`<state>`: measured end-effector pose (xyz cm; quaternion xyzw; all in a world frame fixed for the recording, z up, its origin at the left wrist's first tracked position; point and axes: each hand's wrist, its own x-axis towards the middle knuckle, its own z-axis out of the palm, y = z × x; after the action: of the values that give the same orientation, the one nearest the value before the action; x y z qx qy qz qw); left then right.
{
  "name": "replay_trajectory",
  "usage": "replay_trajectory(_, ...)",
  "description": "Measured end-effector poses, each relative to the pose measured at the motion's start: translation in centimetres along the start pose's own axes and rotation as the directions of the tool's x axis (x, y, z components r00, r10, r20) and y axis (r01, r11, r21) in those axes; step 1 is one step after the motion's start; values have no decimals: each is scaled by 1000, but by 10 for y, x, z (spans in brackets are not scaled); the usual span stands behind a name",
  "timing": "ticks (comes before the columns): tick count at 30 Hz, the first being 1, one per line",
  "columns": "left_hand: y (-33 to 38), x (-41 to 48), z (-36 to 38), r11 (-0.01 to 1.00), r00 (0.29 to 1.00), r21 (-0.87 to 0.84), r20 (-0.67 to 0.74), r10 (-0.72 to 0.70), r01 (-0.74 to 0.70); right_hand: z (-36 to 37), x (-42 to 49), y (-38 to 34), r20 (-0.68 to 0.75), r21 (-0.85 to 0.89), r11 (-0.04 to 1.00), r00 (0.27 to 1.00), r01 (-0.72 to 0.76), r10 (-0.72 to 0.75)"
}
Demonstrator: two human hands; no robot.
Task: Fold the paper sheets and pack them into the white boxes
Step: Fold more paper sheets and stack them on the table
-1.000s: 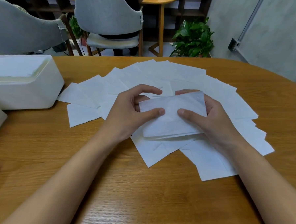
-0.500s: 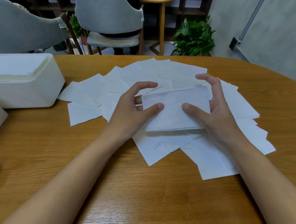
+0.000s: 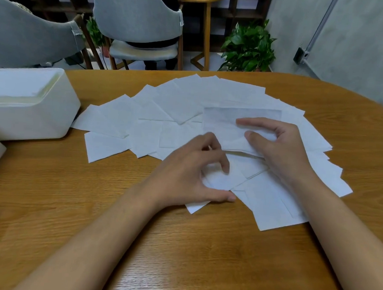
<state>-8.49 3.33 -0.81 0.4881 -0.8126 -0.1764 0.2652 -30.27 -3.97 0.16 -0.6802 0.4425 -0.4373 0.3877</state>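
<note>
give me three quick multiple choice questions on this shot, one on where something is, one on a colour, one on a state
1. Where does the white box stand relative to the spread sheets?
A on top of them
B to their left
C to their right

2. The table top is:
A brown wood
B black
C white

3. The right hand:
A lies flat on bare wood
B grips the box
C pinches a folded sheet

Answers:
1 B, the box sits left of the sheets.
2 A, brown wood grain shows.
3 C, the thumb and fingers close on the folded sheet.
</note>
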Motion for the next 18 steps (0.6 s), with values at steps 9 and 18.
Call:
replay_trajectory(9, 3, 0, 4, 995, 999, -100, -37, -2, -2, 3, -1, -3, 28, -14, 1000, 1000, -2, 2)
replay_trajectory(18, 5, 3, -5, 955, 980, -293, -177, -93, 38, 3, -1, -5, 36, 22, 1000, 999, -6, 6)
